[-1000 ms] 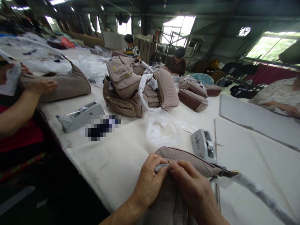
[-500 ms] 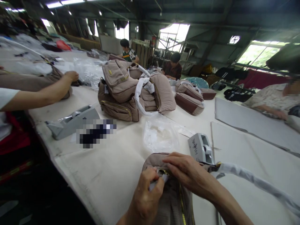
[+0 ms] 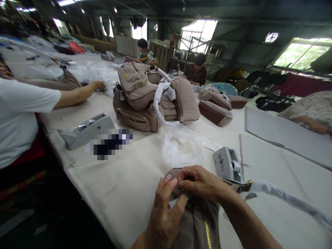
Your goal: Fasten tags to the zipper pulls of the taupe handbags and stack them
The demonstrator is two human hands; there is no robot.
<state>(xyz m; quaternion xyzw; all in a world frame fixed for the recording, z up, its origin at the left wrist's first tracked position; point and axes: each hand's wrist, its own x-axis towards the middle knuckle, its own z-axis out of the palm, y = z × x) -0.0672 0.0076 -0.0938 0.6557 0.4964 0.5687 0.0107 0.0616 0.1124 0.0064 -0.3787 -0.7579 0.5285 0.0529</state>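
Pinching the top edge of a taupe corduroy bag (image 3: 193,221) with the right hand (image 3: 202,181), fingers curled over the ribbed fabric. Left hand (image 3: 164,214) is spread, fingers pointing up and pressing on the bag just beside the right hand. Bag is lying at the near edge of the white-covered bench (image 3: 121,183), with a gold zipper (image 3: 208,235) running down it below the hands. Strap in white plastic wrap (image 3: 287,197) is trailing right from a gold fitting (image 3: 249,183). Grey tape dispenser (image 3: 227,164) is standing just beyond the right hand, clear plastic bag (image 3: 180,148) lying near it. Further up the bench, a heap of taupe bags (image 3: 136,100) is sitting beside a second tape dispenser (image 3: 86,131) and a pixelated patch (image 3: 111,143). Co-worker in a white T-shirt (image 3: 20,121) is reaching a hand (image 3: 98,84) toward plastic sheeting (image 3: 101,77) at the left of the heap.
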